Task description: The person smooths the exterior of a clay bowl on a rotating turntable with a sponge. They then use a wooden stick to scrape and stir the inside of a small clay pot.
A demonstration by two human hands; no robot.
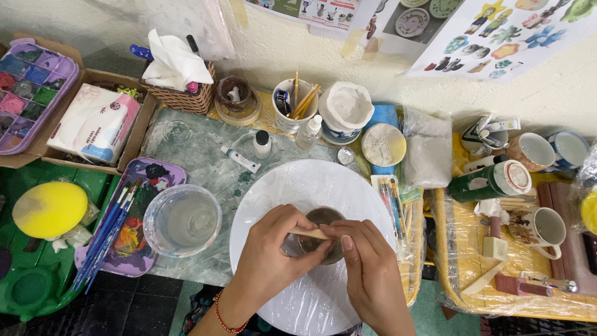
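— Nearest the camera, what is seen?

— Two bare hands are seen over the white round board (273,186) at the bench's near edge. A small brown clay bowl (321,218) is cupped at the board's middle. The left hand (267,261), a red bracelet (222,318) at its wrist, is wrapped around the bowl's left side with its fingers closed on the wall. A pale wooden stick (309,233) is pinched in the closed fingers of the right hand (373,274) and laid across the bowl's rim.

— How is the bowl judged to handle?

— It is judged light but fragile, and possibly soft if the clay is damp, which cannot be told. The thin wall could be dented by pressure. It is best taken low, around the base, with the grip spread wide.

— What is set around it?

— A clear water bowl (182,221) is placed just left of the board, with a paint palette (134,239) and blue brushes (106,239) beyond it. A cup of tools (292,106) is stood toward the bench's far edge, and mugs (547,230) are kept on a yellow tray (448,274) to the right.
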